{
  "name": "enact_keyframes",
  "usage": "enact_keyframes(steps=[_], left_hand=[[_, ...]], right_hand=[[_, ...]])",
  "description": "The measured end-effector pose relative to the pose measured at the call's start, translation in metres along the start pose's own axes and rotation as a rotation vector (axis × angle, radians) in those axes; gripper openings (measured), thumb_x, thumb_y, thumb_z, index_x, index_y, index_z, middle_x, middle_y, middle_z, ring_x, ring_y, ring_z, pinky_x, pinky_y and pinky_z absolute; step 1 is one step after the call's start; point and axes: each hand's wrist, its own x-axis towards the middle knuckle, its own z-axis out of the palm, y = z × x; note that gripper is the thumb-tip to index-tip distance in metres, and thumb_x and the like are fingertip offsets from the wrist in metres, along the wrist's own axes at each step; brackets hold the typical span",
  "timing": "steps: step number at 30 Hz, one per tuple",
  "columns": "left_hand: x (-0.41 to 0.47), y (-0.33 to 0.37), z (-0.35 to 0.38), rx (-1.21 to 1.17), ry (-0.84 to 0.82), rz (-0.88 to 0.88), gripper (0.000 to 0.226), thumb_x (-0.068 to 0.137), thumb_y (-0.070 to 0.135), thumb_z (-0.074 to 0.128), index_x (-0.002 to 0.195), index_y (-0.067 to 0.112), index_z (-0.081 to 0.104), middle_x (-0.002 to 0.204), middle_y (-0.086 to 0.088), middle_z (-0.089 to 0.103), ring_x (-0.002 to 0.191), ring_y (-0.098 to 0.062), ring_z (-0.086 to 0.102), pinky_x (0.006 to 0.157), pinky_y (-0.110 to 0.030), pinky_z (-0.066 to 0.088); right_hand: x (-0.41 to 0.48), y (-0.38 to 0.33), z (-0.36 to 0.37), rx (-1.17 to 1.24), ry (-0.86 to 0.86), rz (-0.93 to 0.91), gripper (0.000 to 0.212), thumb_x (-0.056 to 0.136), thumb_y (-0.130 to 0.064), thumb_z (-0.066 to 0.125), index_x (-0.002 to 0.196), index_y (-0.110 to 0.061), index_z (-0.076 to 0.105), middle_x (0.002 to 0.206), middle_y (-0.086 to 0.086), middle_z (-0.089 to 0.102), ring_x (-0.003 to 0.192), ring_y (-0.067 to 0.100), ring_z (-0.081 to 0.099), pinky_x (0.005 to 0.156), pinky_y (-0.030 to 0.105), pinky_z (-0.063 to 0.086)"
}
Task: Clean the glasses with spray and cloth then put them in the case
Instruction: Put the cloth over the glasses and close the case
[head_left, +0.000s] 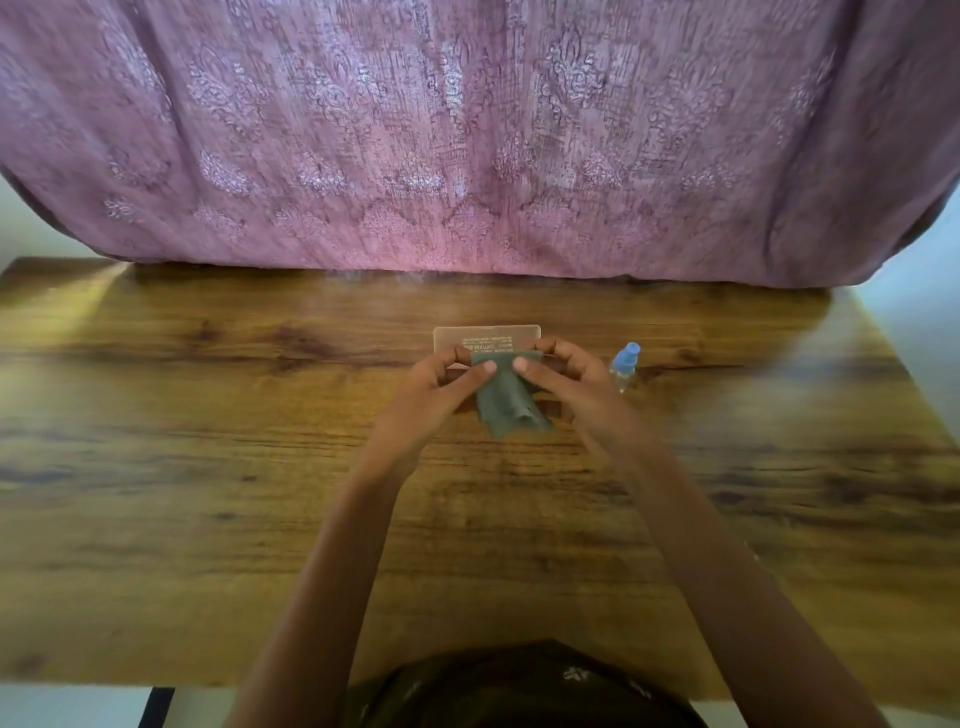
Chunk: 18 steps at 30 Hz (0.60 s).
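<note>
Both my hands are raised over the middle of the wooden table (208, 467). My left hand (441, 384) and my right hand (566, 382) pinch the top edge of a grey-green cloth (506, 408) between thumb and fingers, and the cloth hangs down between them. Just behind the hands lies a flat tan case (488, 338) with gold lettering on it. A small clear spray bottle (623, 366) with a blue cap stands to the right of my right hand, apart from it. The glasses are not visible; the cloth and hands may cover them.
A pink patterned fabric (467, 135) hangs behind the table's far edge and spans the whole width. A dark garment (519, 686) shows at the near edge.
</note>
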Motion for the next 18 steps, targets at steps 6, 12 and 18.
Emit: enact_keyframes(steps=[6, 12, 18], left_hand=[[-0.004, 0.004, -0.006, 0.042, -0.059, -0.014, 0.037, 0.082, 0.016, 0.073, 0.117, 0.013, 0.062, 0.102, -0.003, 0.075, 0.095, -0.019, 0.071, 0.076, -0.025, 0.057], [-0.005, 0.0, -0.009, 0.116, -0.037, 0.033, 0.032, 0.084, 0.001, 0.07, 0.114, 0.009, 0.064, 0.107, -0.009, 0.071, 0.093, -0.02, 0.069, 0.077, -0.025, 0.058], [-0.004, -0.005, -0.009, -0.063, 0.015, 0.0, 0.022, 0.087, 0.001, 0.065, 0.103, 0.017, 0.069, 0.099, -0.001, 0.073, 0.095, -0.019, 0.069, 0.085, -0.032, 0.058]], right_hand=[[-0.001, -0.005, -0.005, -0.024, -0.029, 0.016, 0.053, 0.064, -0.018, 0.083, 0.115, -0.015, 0.068, 0.108, 0.007, 0.074, 0.098, 0.021, 0.07, 0.074, 0.029, 0.058], [-0.001, -0.006, -0.006, -0.006, -0.022, 0.035, 0.058, 0.066, -0.013, 0.082, 0.121, -0.012, 0.065, 0.111, 0.011, 0.072, 0.104, 0.027, 0.069, 0.09, 0.046, 0.056], [-0.001, -0.004, -0.006, 0.006, -0.004, -0.037, 0.051, 0.076, -0.001, 0.076, 0.122, -0.018, 0.064, 0.107, 0.012, 0.073, 0.103, 0.027, 0.07, 0.087, 0.04, 0.057]])
